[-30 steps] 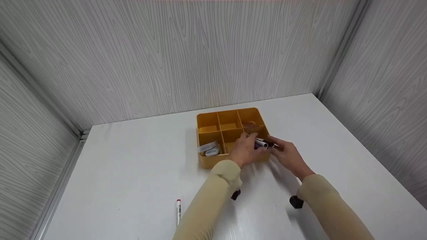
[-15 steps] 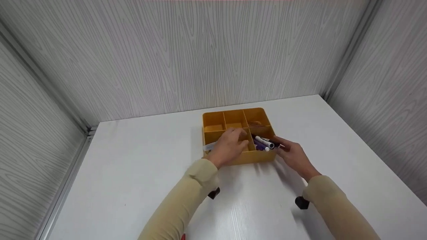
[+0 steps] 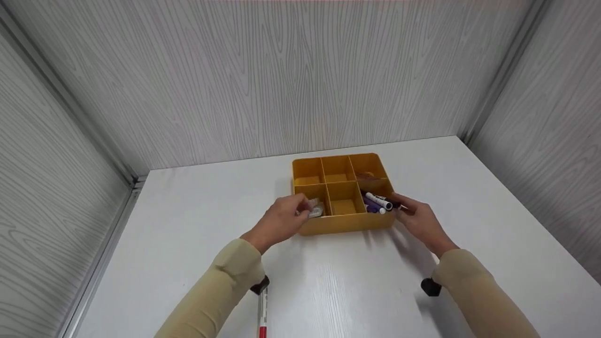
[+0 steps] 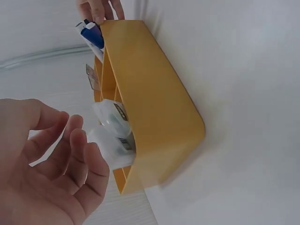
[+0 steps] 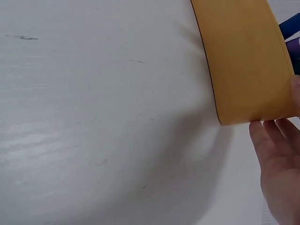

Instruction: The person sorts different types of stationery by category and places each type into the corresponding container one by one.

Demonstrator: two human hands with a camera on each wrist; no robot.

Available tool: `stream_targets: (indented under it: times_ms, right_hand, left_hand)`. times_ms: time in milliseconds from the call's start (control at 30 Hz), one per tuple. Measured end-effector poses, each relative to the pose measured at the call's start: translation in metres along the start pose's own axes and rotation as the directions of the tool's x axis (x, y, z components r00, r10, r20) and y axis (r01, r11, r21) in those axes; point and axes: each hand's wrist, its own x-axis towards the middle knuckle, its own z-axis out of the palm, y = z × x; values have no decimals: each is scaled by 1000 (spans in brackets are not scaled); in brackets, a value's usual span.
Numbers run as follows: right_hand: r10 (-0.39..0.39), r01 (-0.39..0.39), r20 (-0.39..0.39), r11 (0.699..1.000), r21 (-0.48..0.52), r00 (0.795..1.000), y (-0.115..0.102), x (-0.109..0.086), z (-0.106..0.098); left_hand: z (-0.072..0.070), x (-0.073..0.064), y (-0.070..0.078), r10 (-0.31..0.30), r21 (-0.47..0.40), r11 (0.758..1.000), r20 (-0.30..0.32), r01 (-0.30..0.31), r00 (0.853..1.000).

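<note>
A yellow divided storage box (image 3: pixel 345 222) stands on the white table. My left hand (image 3: pixel 279 220) is at its front left corner. In the left wrist view the left hand's fingers (image 4: pixel 96 161) are loosely bent with nothing seen between them, beside clear plastic-wrapped items (image 4: pixel 115 119) in the front left compartment. My right hand (image 3: pixel 420 223) holds the box's front right corner, its fingers (image 5: pixel 262 136) against the side wall and its thumb at the rim. Markers (image 3: pixel 378 202), white and purple among them, lean in the front right compartment near that hand.
A marker with a red end (image 3: pixel 263 310) lies on the table near the front, partly behind the left wrist. Something small and brownish lies in the back right compartment (image 3: pixel 368 173). Wood-patterned panels (image 3: pixel 300 80) enclose the table.
My left hand has moved left from the markers, across the middle compartment, to the plastic-wrapped items. The right hand has stayed at the box's corner. The camera view has shifted slightly.
</note>
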Motion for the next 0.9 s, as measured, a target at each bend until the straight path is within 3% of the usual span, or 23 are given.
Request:
stream_targets:
  times_ms: [133,267,400,567,700,900]
  right_hand:
    - [-6,6,-7,1000,11,1000,-1,-2,0]
    - [-13,14,-14,1000,15,1000,0,-2,0]
    - [-1,1,-16,1000,4,1000,-1,-1,1]
    - [25,-25,-10,1000,0,1000,-2,-1,0]
    - [23,-23,0,1000,15,1000,-3,-1,-1]
    - [23,-23,5,1000,2,1000,-4,-1,-1]
  left_hand:
    - [1,-16,-13,-27,87,996,79,20,997]
    - [4,-33,-24,-84,216,975,170,46,982]
    - [8,-48,-29,-193,349,931,216,108,957]
    - [11,-61,-27,-323,485,852,188,198,927]
    - [12,-70,-24,-409,523,808,166,271,897]
    - [13,-77,-24,-482,457,817,210,350,851]
